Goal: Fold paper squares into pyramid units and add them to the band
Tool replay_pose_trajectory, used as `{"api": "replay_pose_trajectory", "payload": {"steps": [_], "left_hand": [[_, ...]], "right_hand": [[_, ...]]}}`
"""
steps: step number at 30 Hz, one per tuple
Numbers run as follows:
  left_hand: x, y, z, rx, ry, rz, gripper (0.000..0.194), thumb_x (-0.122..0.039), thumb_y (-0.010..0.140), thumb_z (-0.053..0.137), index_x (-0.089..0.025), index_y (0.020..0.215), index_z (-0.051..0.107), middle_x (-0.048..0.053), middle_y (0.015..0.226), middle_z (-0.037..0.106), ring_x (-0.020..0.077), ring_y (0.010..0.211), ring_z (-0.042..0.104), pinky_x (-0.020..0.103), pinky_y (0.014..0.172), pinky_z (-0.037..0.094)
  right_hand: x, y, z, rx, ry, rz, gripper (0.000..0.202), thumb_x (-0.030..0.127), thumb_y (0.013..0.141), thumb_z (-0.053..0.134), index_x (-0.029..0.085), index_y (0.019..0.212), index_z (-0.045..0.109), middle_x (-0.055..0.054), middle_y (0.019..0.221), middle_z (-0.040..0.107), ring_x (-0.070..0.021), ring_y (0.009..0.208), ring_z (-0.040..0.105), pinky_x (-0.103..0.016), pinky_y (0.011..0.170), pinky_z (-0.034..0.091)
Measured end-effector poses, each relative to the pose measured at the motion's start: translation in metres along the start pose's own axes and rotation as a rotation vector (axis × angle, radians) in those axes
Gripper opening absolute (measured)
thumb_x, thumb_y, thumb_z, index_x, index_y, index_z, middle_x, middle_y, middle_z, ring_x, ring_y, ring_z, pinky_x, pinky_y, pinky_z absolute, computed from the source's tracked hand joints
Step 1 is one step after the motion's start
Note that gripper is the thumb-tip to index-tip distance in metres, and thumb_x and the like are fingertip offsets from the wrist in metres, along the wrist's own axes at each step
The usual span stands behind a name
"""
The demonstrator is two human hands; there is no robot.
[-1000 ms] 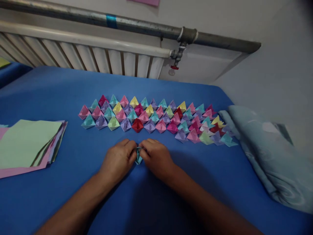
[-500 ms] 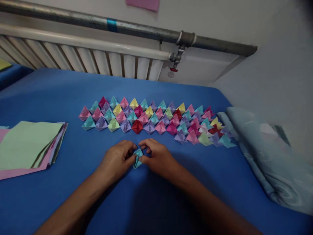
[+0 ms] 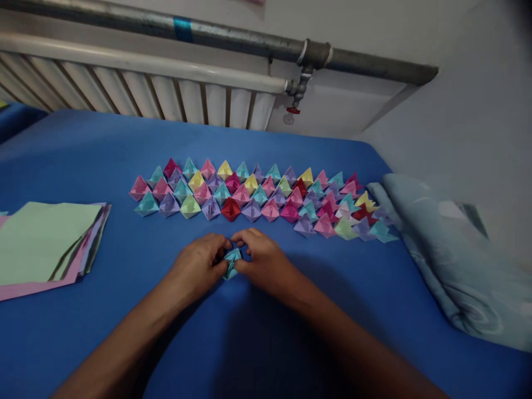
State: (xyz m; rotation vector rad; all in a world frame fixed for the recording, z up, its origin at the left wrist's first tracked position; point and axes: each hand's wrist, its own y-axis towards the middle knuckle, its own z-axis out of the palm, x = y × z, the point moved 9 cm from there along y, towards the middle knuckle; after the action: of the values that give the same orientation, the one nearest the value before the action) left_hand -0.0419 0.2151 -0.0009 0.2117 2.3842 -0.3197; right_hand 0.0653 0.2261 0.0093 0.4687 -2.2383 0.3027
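Note:
A small turquoise paper boat (image 3: 233,261) is held between my two hands, just above or on the blue surface. My left hand (image 3: 203,257) grips its left side, the thumb against the folded paper. From the other side my right hand (image 3: 260,256) pinches it, thumb pressed on the middle fold and fingers curled over the far edge. Beyond my hands lie rows of folded paper boats in many colours, the red boat (image 3: 231,209) being close to my fingertips.
A stack of coloured paper sheets (image 3: 45,244) lies on the left. On the right a folded pale blue blanket (image 3: 449,266) rests against the wall. Behind the blue surface (image 3: 103,136) run a white radiator (image 3: 166,100) and a metal pipe (image 3: 249,43) with a red-handled valve (image 3: 293,110).
The camera view has shifted slightly, so everything sits a little higher and further left. Both hands keep hold of the turquoise boat, with little visible change in their fingers.

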Motion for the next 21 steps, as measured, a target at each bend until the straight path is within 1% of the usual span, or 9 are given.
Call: {"api": "replay_pose_trajectory", "payload": {"steps": [3, 7, 11, 14, 18, 21], "left_hand": [[0.001, 0.0004, 0.0014, 0.023, -0.005, -0.009, 0.019, -0.018, 0.073, 0.059, -0.021, 0.091, 0.063, -0.004, 0.068, 0.054, 0.0123, 0.059, 0.049, 0.024, 0.054, 0.038], [0.0011, 0.0014, 0.0003, 0.01, -0.034, 0.015, 0.019, -0.02, 0.073, 0.059, -0.021, 0.091, 0.063, -0.004, 0.069, 0.055, 0.0124, 0.059, 0.05, 0.024, 0.056, 0.038], [-0.0001, 0.0019, 0.0005, 0.005, 0.009, 0.017, 0.016, -0.02, 0.072, 0.059, -0.021, 0.088, 0.062, -0.004, 0.068, 0.054, 0.0124, 0.06, 0.05, 0.024, 0.056, 0.038], [0.0009, 0.0014, 0.0007, 0.01, 0.003, 0.004, 0.018, -0.02, 0.071, 0.058, -0.021, 0.088, 0.062, -0.004, 0.067, 0.054, 0.0122, 0.059, 0.049, 0.023, 0.054, 0.038], [0.0008, -0.0004, -0.0015, 0.013, -0.088, 0.027, 0.021, -0.026, 0.072, 0.059, -0.021, 0.092, 0.063, -0.003, 0.071, 0.055, 0.0119, 0.059, 0.05, 0.024, 0.055, 0.041], [0.0002, -0.0022, -0.0035, -0.001, -0.125, 0.043, 0.022, -0.031, 0.075, 0.058, -0.021, 0.093, 0.063, -0.002, 0.073, 0.057, 0.0122, 0.059, 0.051, 0.024, 0.056, 0.042]], "right_hand": [[-0.0026, 0.0013, 0.0001, -0.008, 0.014, 0.003, 0.035, 0.0, 0.066, 0.062, 0.019, 0.095, 0.062, -0.001, 0.093, 0.06, -0.0153, 0.082, 0.054, -0.028, 0.075, 0.042], [-0.0065, 0.0027, 0.0014, -0.01, 0.039, 0.015, 0.035, 0.001, 0.066, 0.06, 0.02, 0.095, 0.061, 0.0, 0.093, 0.059, -0.0145, 0.082, 0.055, -0.027, 0.073, 0.042], [-0.0023, 0.0014, 0.0004, -0.041, -0.002, -0.018, 0.035, -0.001, 0.066, 0.056, 0.021, 0.093, 0.06, 0.0, 0.092, 0.06, -0.0148, 0.083, 0.054, -0.027, 0.074, 0.041], [-0.0004, -0.0002, -0.0008, -0.049, -0.011, -0.033, 0.034, 0.0, 0.067, 0.058, 0.021, 0.093, 0.061, 0.0, 0.09, 0.06, -0.0148, 0.081, 0.054, -0.027, 0.074, 0.042], [-0.0044, -0.0024, -0.004, -0.041, 0.097, -0.028, 0.034, 0.001, 0.065, 0.062, 0.021, 0.093, 0.061, 0.002, 0.087, 0.058, -0.0128, 0.077, 0.053, -0.025, 0.071, 0.043], [-0.0063, -0.0048, -0.0084, -0.065, 0.154, -0.046, 0.033, 0.0, 0.066, 0.061, 0.02, 0.091, 0.062, 0.003, 0.085, 0.057, -0.0111, 0.073, 0.052, -0.022, 0.067, 0.043]]}}
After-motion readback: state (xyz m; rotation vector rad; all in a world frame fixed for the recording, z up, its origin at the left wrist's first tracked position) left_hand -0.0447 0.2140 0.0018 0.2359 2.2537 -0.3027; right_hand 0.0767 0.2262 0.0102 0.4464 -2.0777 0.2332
